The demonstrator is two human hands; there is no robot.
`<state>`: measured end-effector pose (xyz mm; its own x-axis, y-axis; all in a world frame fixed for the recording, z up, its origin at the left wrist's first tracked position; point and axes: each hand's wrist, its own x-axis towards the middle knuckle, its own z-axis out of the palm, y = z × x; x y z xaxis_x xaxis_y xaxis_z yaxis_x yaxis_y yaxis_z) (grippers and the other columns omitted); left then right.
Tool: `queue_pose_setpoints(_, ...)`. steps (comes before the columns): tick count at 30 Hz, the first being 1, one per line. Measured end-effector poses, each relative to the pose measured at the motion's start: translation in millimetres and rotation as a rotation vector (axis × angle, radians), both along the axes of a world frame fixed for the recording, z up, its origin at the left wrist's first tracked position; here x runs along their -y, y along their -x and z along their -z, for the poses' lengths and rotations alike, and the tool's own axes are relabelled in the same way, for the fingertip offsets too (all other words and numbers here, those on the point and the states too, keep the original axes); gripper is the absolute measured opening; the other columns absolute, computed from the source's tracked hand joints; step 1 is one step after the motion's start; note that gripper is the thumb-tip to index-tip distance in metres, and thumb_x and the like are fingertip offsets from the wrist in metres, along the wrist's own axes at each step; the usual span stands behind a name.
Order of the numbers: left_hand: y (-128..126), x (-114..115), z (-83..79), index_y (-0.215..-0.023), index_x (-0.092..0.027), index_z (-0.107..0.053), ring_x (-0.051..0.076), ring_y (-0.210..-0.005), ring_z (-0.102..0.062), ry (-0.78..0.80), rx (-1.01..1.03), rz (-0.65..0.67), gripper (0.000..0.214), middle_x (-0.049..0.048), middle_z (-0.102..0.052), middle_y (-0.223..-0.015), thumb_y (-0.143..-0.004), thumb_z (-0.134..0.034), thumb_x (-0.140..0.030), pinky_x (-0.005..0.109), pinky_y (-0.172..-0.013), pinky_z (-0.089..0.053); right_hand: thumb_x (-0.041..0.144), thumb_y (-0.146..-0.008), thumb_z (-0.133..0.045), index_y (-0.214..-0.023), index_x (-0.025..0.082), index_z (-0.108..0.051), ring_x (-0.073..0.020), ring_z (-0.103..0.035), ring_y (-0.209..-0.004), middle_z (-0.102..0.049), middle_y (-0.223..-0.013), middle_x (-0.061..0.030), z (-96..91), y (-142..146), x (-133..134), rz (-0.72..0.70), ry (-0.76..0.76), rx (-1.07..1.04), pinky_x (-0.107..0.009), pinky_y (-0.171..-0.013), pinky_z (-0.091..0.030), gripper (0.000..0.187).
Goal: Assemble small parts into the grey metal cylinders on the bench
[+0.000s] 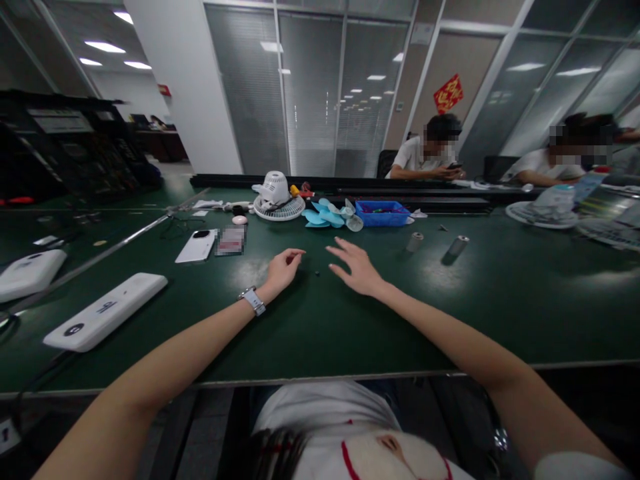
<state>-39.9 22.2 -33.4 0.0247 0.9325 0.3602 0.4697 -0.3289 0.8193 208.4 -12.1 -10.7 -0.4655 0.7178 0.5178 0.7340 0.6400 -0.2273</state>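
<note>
Left hand (283, 267): fingertips drawn together, cannot tell whether they pinch anything. Right hand (356, 268): open, fingers spread, empty. Small dark piece (317, 273): on the green counter (320, 333) between both hands, touching neither. Beyond: grey cylinders (415, 241), blue tray (383, 221), white fan (277, 197), white phone (197, 245)

white ceiling light panels (105, 47) at upper left cast soft glare on the dark green tabletop (500, 300); frame edges bend, wide-angle.
</note>
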Motion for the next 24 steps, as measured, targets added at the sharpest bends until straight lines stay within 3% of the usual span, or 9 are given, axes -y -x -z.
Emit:
queue_pose_setpoints(2, -0.4, 0.0, 0.7, -0.103, -0.020, -0.073, 0.019, -0.076, -0.064, -0.011, 0.008, 0.011, 0.028, 0.0051, -0.073, -0.087, -0.086, -0.055, -0.033, 0.030, -0.068, -0.046, 0.042, -0.100, -0.044, -0.143, 0.033, -0.051, -0.0267, -0.025, -0.148, -0.032, -0.160, -0.0046, 6.8, 24.6, 13.6, -0.187, 0.090, 0.089, -0.053, -0.117, -0.028, 0.045)
queue_pose_setpoints(5, -1.2, 0.0, 2.1, -0.102, -0.020, -0.073, 0.019, -0.077, -0.064, -0.025, 0.025, 0.020, 0.028, 0.0051, -0.073, -0.089, -0.086, -0.054, -0.033, 0.029, -0.070, -0.047, 0.038, -0.101, -0.043, -0.143, 0.031, -0.052, -0.0258, -0.023, -0.149, -0.030, -0.161, -0.0044, 15.4, 38.7, 21.3, -0.255, 0.183, 0.143, -0.052, -0.118, -0.026, 0.044)
queue_pose_setpoints(9, -1.6, -0.7, 3.2, -0.102, -0.020, -0.073, 0.018, -0.079, -0.064, -0.020, 0.008, 0.019, 0.028, 0.0048, -0.074, -0.091, -0.086, -0.054, -0.032, 0.029, -0.071, -0.047, 0.031, -0.101, -0.042, -0.144, 0.024, -0.051, -0.0258, -0.036, -0.144, -0.038, -0.157, -0.0092, 16.7, 35.9, 18.4, -0.248, 0.247, 0.154, -0.051, -0.115, -0.033, 0.044)
queue_pose_setpoints(12, -2.0, -0.7, 1.9, -0.103, -0.018, -0.072, 0.018, -0.081, -0.065, -0.006, -0.009, 0.019, 0.027, 0.0056, -0.074, -0.094, -0.086, -0.054, -0.030, 0.029, -0.073, -0.047, 0.021, -0.099, -0.045, -0.135, 0.020, -0.061, -0.0236, -0.053, -0.131, -0.057, -0.142, -0.0104, 14.0, 33.6, 17.6, -0.250, 0.202, 0.090, -0.045, -0.108, -0.041, 0.039)
queue_pose_setpoints(15, -2.4, 0.2, -0.3, -0.104, -0.017, -0.072, 0.018, -0.081, -0.065, 0.014, -0.019, 0.012, 0.028, 0.0058, -0.074, -0.093, -0.087, -0.054, -0.028, 0.028, -0.072, -0.047, 0.013, -0.095, -0.050, -0.124, 0.024, -0.069, -0.0205, -0.066, -0.107, -0.072, -0.117, -0.0063, 11.5, 30.1, 16.3, -0.201, 0.170, 0.036, -0.039, -0.097, -0.049, 0.036)
queue_pose_setpoints(18, -2.0, 0.7, -1.3, -0.105, -0.017, -0.072, 0.018, -0.080, -0.065, 0.029, -0.023, 0.015, 0.028, 0.0055, -0.073, -0.091, -0.087, -0.053, -0.029, 0.028, -0.071, -0.046, 0.011, -0.093, -0.053, -0.121, 0.025, -0.070, -0.0207, -0.068, -0.097, -0.075, -0.107, -0.0054, 8.0, 16.6, 7.3, -0.136, 0.134, 0.056, -0.038, -0.091, -0.051, 0.037)
queue_pose_setpoints(21, -0.8, 0.7, -0.6, -0.106, -0.018, -0.072, 0.019, -0.082, -0.066, 0.034, -0.015, 0.022, 0.030, 0.0054, -0.073, -0.090, -0.088, -0.053, -0.032, 0.029, -0.072, -0.047, 0.012, -0.093, -0.052, -0.134, 0.023, -0.062, -0.0228, -0.067, -0.095, -0.075, -0.105, -0.0070, 0.7, -14.2, -11.6, 0.004, 0.018, 0.037, -0.040, -0.090, -0.050, 0.043)
queue_pose_setpoints(24, 0.0, 1.0, -0.3, -0.106, -0.019, -0.072, 0.019, -0.083, -0.067, 0.033, -0.023, 0.030, 0.030, 0.0048, -0.073, -0.090, -0.088, -0.053, -0.033, 0.029, -0.072, -0.047, 0.016, -0.094, -0.049, -0.139, 0.018, -0.057, -0.0257, -0.066, -0.094, -0.074, -0.105, -0.0106, -8.7, -61.7, -34.7, 0.252, -0.161, -0.020, -0.041, -0.090, -0.049, 0.045)
